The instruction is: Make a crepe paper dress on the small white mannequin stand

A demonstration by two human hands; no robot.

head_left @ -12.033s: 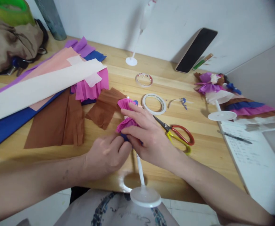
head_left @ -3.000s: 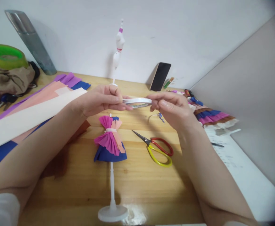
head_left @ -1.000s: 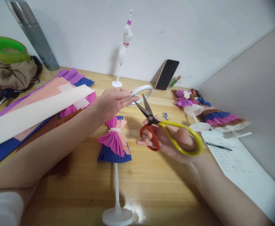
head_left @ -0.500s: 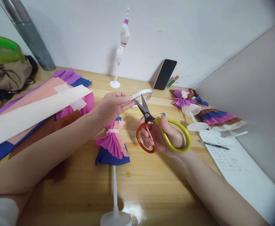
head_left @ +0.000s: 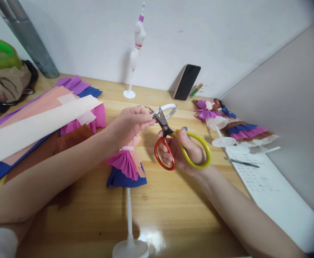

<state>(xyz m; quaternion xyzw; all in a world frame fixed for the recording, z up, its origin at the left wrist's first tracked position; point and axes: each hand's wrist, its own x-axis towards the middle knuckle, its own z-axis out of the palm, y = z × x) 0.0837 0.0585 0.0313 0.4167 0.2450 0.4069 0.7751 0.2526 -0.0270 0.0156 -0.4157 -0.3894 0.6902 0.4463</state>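
Note:
My left hand (head_left: 134, 123) pinches the near end of white tape, whose ring-shaped roll (head_left: 170, 107) shows just beyond the fingertips. My right hand (head_left: 183, 152) grips a pair of scissors (head_left: 165, 128) with one red and one yellow handle loop. The dark blades are slightly apart, with their tips at the tape beside my left fingertips. Whether they touch it I cannot tell. Below my left hand, a small dress form (head_left: 127, 166) in pink, peach and blue crepe paper stands upright on a white stand (head_left: 130, 215). Its top is hidden by the hand.
Crepe paper sheets (head_left: 41, 125) lie at left, near a bottle (head_left: 27, 39) and a bag (head_left: 6, 84). A bare white dress form (head_left: 139, 34) and a phone (head_left: 187, 82) stand by the wall. Right are a paper-dressed form (head_left: 206, 111), a notebook (head_left: 267, 193) and a pen (head_left: 244, 163).
The scissor blades have closed somewhat around the spot by my left fingertips. The tape roll has shifted slightly right. The whole view has moved a little.

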